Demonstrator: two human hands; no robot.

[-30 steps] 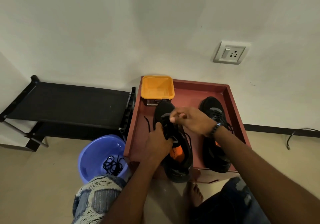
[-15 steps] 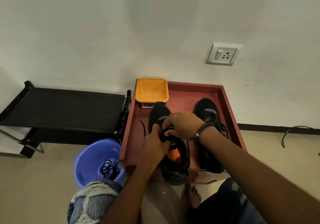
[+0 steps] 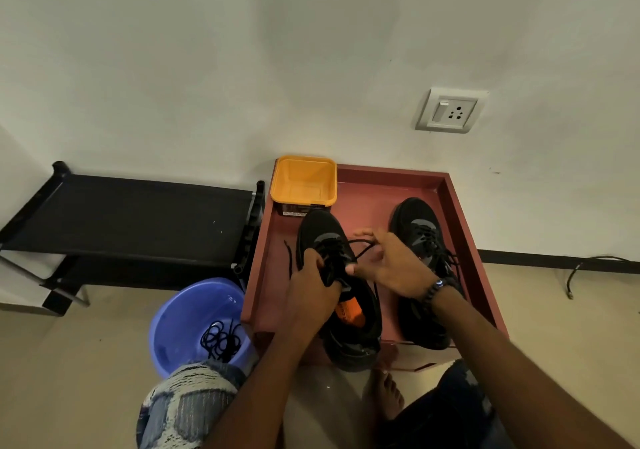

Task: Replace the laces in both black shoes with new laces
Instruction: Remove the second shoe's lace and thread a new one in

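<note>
The left hand (image 3: 313, 280) curled its grip around the tongue of the near shoe (image 3: 337, 285), fingers pressed into the black upper. Just right of it, the right hand (image 3: 393, 266) hovered palm-down, wrist bent, its fingertips pinching a thin black lace (image 3: 360, 246) drawn taut from the eyelets. Beyond that hand stood the second shoe (image 3: 420, 237), already laced. Both sat in a red tray (image 3: 464, 226). Left of the grip, a blue bucket (image 3: 180, 324) held loose laces (image 3: 220, 339).
</note>
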